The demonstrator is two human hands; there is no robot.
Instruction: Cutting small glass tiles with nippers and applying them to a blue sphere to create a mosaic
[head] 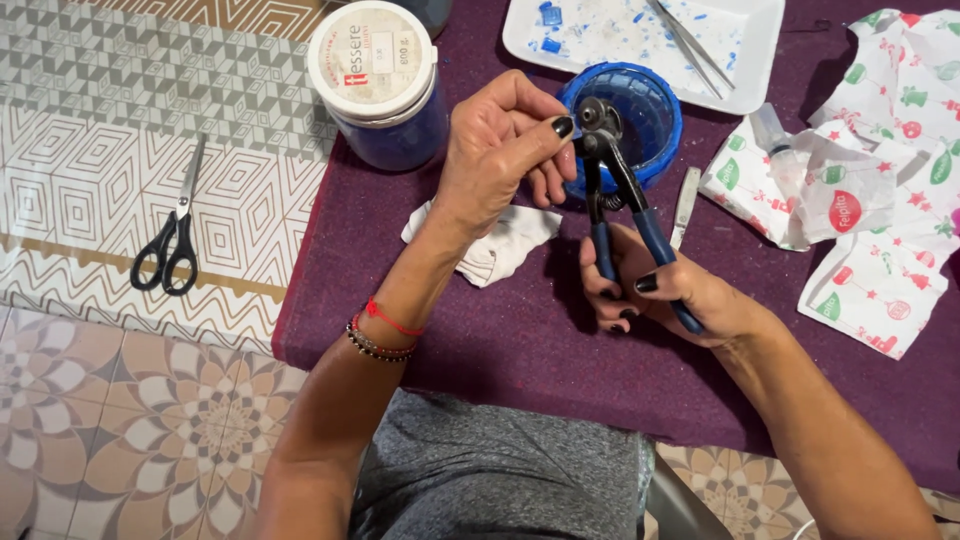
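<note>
My right hand (660,290) grips the blue handles of wheeled tile nippers (615,190), whose black head points up over a blue plastic bowl (650,110). My left hand (500,150) pinches something small at the nipper wheels between thumb and fingers; the piece itself is hidden by the fingertips. Both hands hover above a purple cloth (520,340) that covers the table.
A white-lidded jar (375,80) of blue pieces stands at the left. A white tray (650,30) with blue chips and tweezers lies behind the bowl. Black scissors (170,240) rest on the patterned cloth. Crumpled white tissue (495,240), a metal tool (685,200) and printed paper (870,200) lie nearby.
</note>
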